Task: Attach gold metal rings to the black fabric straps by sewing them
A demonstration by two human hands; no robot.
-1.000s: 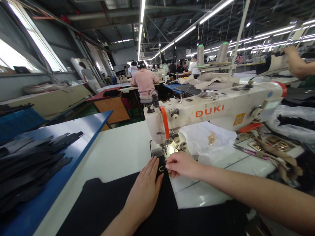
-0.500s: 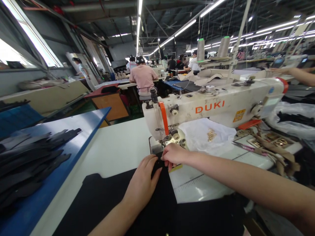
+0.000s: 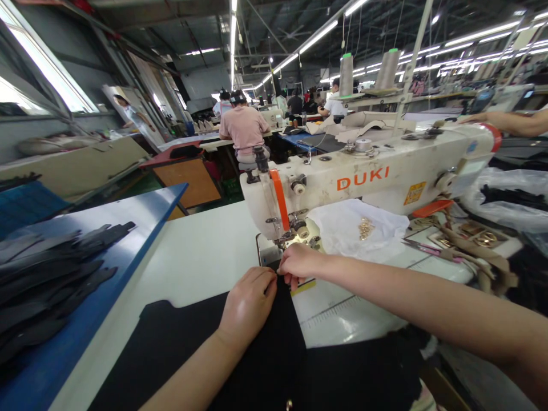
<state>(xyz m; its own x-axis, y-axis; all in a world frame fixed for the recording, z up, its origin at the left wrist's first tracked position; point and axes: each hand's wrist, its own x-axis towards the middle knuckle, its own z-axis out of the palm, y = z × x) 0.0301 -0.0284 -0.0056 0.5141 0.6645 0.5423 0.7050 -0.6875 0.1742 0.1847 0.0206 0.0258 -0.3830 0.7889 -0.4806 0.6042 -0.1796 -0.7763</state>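
A large black fabric piece point(image 3: 180, 342) lies across the white sewing table, its narrow end under the head of a white sewing machine point(image 3: 325, 177). My left hand point(image 3: 249, 297) is closed on that end, thumb drawn in against the curled fingers. Beside it, nearer the needle, my right hand point(image 3: 300, 264) pinches the same fabric's edge. My fingers hide the exact grip, and anything small between the fingertips cannot be made out. A small shiny metal piece point(image 3: 289, 405) shows on the black fabric at the bottom.
Small gold hardware point(image 3: 365, 228) sits on a white cloth point(image 3: 338, 220) under the machine arm. Scissors point(image 3: 428, 249) lie to the right by tan strips. Black cut pieces point(image 3: 55, 285) are heaped on a blue table point(image 3: 166, 200) at left. A co-worker's arm point(image 3: 509, 121) reaches in behind the machine.
My left thumb has closed in against the fingers, and the hand has turned a little at the fabric. My right hand stays pinched by the needle. The view has shifted slightly.
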